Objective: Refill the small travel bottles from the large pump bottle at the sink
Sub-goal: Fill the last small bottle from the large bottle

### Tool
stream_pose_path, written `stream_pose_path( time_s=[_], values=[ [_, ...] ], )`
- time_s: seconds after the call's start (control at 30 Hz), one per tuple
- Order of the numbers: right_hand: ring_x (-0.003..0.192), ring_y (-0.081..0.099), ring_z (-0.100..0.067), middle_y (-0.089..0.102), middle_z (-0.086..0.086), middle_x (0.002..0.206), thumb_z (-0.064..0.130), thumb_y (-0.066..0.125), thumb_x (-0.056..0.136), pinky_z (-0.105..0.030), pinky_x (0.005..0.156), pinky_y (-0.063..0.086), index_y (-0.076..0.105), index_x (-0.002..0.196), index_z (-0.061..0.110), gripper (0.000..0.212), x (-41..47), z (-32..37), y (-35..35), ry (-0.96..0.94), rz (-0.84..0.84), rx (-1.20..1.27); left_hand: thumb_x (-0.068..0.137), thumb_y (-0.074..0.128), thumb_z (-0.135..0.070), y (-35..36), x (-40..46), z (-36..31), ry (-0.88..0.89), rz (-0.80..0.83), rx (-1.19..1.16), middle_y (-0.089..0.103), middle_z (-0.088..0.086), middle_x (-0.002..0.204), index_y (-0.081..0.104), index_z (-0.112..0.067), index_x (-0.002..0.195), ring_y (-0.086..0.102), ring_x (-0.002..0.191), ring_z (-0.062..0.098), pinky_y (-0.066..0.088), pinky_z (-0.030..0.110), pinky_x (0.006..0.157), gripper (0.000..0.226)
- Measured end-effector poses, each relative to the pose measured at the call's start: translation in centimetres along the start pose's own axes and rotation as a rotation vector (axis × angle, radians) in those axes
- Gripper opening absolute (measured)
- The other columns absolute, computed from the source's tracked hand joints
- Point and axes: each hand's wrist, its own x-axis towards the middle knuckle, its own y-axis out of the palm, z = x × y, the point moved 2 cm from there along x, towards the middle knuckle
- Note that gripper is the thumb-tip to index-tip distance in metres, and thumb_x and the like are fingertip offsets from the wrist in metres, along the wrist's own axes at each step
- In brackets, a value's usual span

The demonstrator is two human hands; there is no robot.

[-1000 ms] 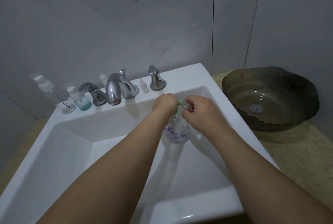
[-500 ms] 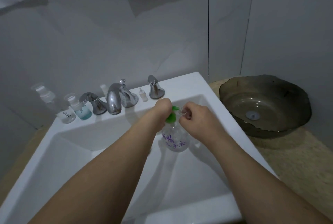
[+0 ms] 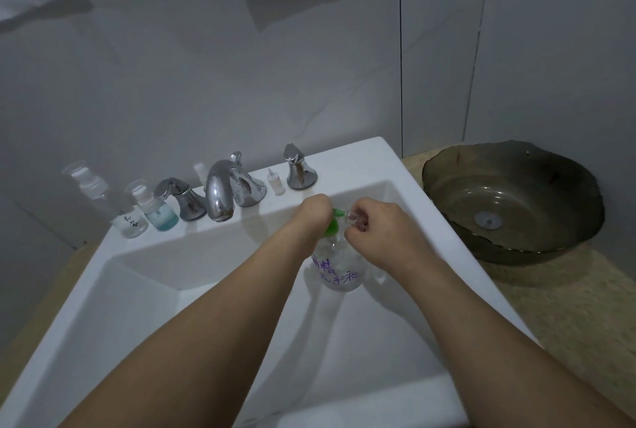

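my left hand [image 3: 315, 210] sits on the green pump head [image 3: 333, 224] of the large pump bottle [image 3: 339, 269], fingers curled down over it; the fingertips themselves are hidden behind the hand. my right hand [image 3: 377, 226] pinches a small clear travel bottle [image 3: 350, 217] between curled fingers and thumb, its mouth held just at the tip of the green spout. the pump bottle is clear, upright, with purple handwriting on its side, and it stands inside the white sink [image 3: 361, 166] near the right wall of the basin.

on the back ledge: a chrome faucet [image 3: 220, 195] between two chrome handles, a tiny capped vial [image 3: 275, 183] between the spout and the right handle, a bottle with blue liquid [image 3: 158, 209] left of the left handle, and a clear bottle with dark writing [image 3: 129, 219] beside that at the corner. a dark glass bowl [image 3: 509, 200] rests on the speckled counter to the right of the sink, well apart from my hands.
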Motion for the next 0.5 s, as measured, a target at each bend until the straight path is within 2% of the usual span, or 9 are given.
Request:
stream_pose_path(
  time_s=[0.13,0.23,0.33,0.4,0.43,0.5],
  values=[
    [0.08,0.061,-0.024,0.066,0.002,0.082,0.023,0.059,0.08,-0.039,0.075,0.053,0.063,0.093,0.016,0.015,0.1,0.2,-0.3,-0.012,-0.044,0.034,0.099,0.033,-0.034,-0.6,-0.6,-0.4,-0.046,0.031,0.027,0.045,0.006,0.072,0.041,-0.014,0.073,0.038,0.061,0.02,0.022,0.028,0.054,0.034],
    [0.079,0.061,-0.023,0.065,0.003,0.08,0.023,0.06,0.08,-0.04,0.075,0.053,0.063,0.093,0.016,0.015,0.0,0.2,-0.4,-0.019,-0.055,0.04,0.098,0.032,-0.037,-1.0,-0.6,-0.7,-0.067,0.063,0.045,0.05,0.006,0.077,0.045,-0.013,0.076,0.042,0.064,0.021,0.021,0.029,0.052,0.035],
    [0.079,0.061,-0.024,0.066,0.002,0.081,0.024,0.059,0.08,-0.04,0.074,0.053,0.063,0.092,0.017,0.015,0.0,0.2,-0.4,-0.014,-0.052,0.035,0.097,0.033,-0.03,-1.0,-1.4,-1.0,-0.057,0.085,0.113,0.054,0.008,0.086,0.049,-0.012,0.084,0.045,0.069,0.022,0.022,0.029,0.052,0.027],
    [0.08,0.061,-0.024,0.066,0.002,0.082,0.025,0.059,0.08,-0.04,0.075,0.053,0.063,0.092,0.018,0.015,0.0,0.2,-0.3,-0.015,-0.046,0.04,0.096,0.032,-0.019,-1.0,-1.4,-1.0,-0.045,0.059,0.155,0.052,0.011,0.098,0.049,-0.011,0.095,0.046,0.08,0.025,0.023,0.029,0.052,0.019],
    [0.08,0.061,-0.024,0.066,0.002,0.082,0.025,0.059,0.08,-0.04,0.075,0.054,0.063,0.093,0.018,0.015,0.0,0.2,-0.4,-0.015,-0.045,0.048,0.095,0.03,-0.014,-0.9,-1.1,-1.0,-0.03,0.046,0.166,0.05,0.012,0.101,0.049,-0.01,0.095,0.045,0.085,0.026,0.026,0.029,0.053,0.019],
    [0.08,0.061,-0.025,0.066,0.001,0.083,0.025,0.06,0.08,-0.041,0.075,0.054,0.063,0.093,0.018,0.015,-0.1,0.2,-0.2,-0.017,-0.04,0.055,0.098,0.029,-0.008,-0.6,-0.3,-0.6,0.04,0.0,0.141,0.05,0.016,0.106,0.046,-0.012,0.082,0.047,0.082,0.025,0.039,0.034,0.06,0.024]
  ],
)
